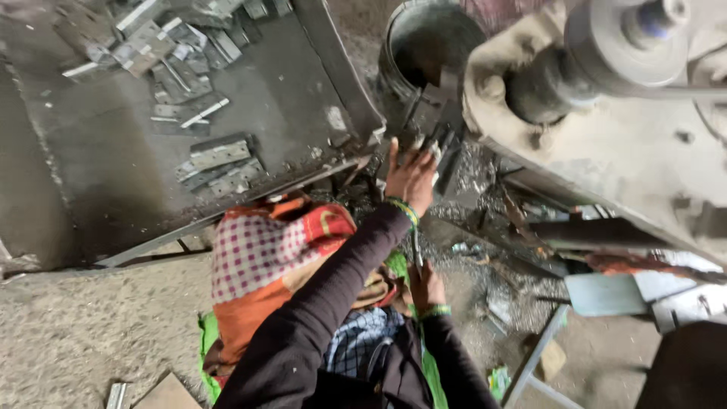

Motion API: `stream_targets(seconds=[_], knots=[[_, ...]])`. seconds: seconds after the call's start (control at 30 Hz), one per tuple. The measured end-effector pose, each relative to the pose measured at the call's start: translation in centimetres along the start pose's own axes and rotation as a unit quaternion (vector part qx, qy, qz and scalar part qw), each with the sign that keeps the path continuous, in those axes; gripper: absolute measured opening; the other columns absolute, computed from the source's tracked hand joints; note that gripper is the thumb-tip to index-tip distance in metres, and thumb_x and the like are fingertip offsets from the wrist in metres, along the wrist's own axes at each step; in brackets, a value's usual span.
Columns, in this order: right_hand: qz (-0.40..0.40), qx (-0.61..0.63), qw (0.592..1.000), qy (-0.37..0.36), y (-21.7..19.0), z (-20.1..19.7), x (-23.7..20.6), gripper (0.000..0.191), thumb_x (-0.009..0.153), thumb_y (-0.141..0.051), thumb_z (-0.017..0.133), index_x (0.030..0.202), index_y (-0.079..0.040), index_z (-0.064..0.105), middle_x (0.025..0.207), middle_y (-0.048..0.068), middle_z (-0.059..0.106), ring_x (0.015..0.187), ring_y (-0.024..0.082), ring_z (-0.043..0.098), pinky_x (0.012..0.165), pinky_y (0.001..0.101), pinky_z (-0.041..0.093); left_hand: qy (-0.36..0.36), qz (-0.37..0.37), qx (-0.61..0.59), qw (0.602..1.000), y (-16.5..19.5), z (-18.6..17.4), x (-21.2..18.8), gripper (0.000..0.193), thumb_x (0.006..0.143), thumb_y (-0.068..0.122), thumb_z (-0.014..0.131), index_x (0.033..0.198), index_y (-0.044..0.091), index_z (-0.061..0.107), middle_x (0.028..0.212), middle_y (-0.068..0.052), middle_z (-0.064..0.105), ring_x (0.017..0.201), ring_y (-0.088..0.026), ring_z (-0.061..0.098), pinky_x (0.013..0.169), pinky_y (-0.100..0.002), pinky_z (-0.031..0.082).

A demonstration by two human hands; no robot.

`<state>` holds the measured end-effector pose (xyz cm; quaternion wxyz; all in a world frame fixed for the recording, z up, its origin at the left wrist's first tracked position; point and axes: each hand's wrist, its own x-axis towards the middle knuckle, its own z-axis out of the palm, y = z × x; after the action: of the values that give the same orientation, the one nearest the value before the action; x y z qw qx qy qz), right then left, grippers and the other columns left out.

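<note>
Grey metal strip [416, 250] upright, gripped by right hand [425, 286]; left hand [411, 178] spread on press [443, 144].

The left hand [411, 176] is reaching up to the press, fingers spread over a small grey metal piece [438, 144] that's sitting at the dark tooling, just below the bucket at the far side. The piece is looking flat and shiny, partly hidden by the fingers. The right hand [425, 286] is staying lower and nearer, gripping a thin metal rod [416, 248] that's standing nearly upright, its top end pointing toward the left wrist.
</note>
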<state>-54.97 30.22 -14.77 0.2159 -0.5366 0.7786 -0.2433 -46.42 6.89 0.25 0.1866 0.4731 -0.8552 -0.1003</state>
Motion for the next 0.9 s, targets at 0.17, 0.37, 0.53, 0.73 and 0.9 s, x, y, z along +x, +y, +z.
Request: stream_targets(seconds=[0.17,0.37,0.53,0.73,0.9], knots=[[0.017,-0.055,0.996,-0.064,0.4,-3.9,2.6,0.034,0.100,-0.040,0.060,0.101,-0.007,0.062,0.078,0.022,0.069,0.065,0.043,0.067,0.052,0.0519,0.050,0.002,0.004,-0.005,1.000,-0.2,0.3,1.1,0.049,0.090,0.023,0.066,0.137,0.010,0.058,0.145,-0.007,0.058,0.139,-0.028,0.048,0.124,-0.069,0.003],[-0.007,-0.062,0.995,-0.081,-0.5,-4.6,2.4,0.039,0.101,-0.043,0.051,0.111,-0.007,0.062,0.078,0.022,0.070,0.059,0.042,0.068,0.051,0.0524,0.051,-0.016,-0.008,-0.007,1.000,0.3,0.5,3.2,0.050,0.092,0.018,0.066,0.140,0.011,0.056,0.143,-0.005,0.060,0.141,-0.025,0.050,0.126,-0.070,0.004],[0.082,-0.033,0.996,-0.009,0.1,0.3,-0.2,0.047,0.099,-0.048,0.059,0.114,-0.004,0.063,0.078,0.028,0.071,0.070,0.045,0.071,0.058,0.0520,0.055,0.009,0.002,-0.005,1.000,0.0,1.2,2.9,0.045,0.095,0.020,0.064,0.139,0.012,0.056,0.143,-0.006,0.060,0.140,-0.028,0.051,0.127,-0.068,0.004],[0.023,-0.051,0.998,-0.037,0.0,-3.4,2.2,0.042,0.100,-0.044,0.059,0.105,-0.003,0.063,0.079,0.025,0.071,0.067,0.046,0.068,0.055,0.0535,0.053,0.028,-0.008,-0.001,1.000,0.0,1.8,4.0,0.060,0.082,0.017,0.065,0.141,0.012,0.053,0.146,-0.007,0.056,0.137,-0.027,0.049,0.120,-0.067,0.002],[0.099,-0.068,0.985,-0.121,-1.0,-4.8,2.3,0.037,0.102,-0.042,0.051,0.109,-0.007,0.057,0.070,0.018,0.071,0.053,0.038,0.069,0.049,0.0484,0.056,-0.051,-0.027,0.000,0.998,0.7,1.7,5.8,0.043,0.096,0.016,0.062,0.138,0.012,0.059,0.147,-0.004,0.059,0.144,-0.025,0.048,0.127,-0.067,0.001]])
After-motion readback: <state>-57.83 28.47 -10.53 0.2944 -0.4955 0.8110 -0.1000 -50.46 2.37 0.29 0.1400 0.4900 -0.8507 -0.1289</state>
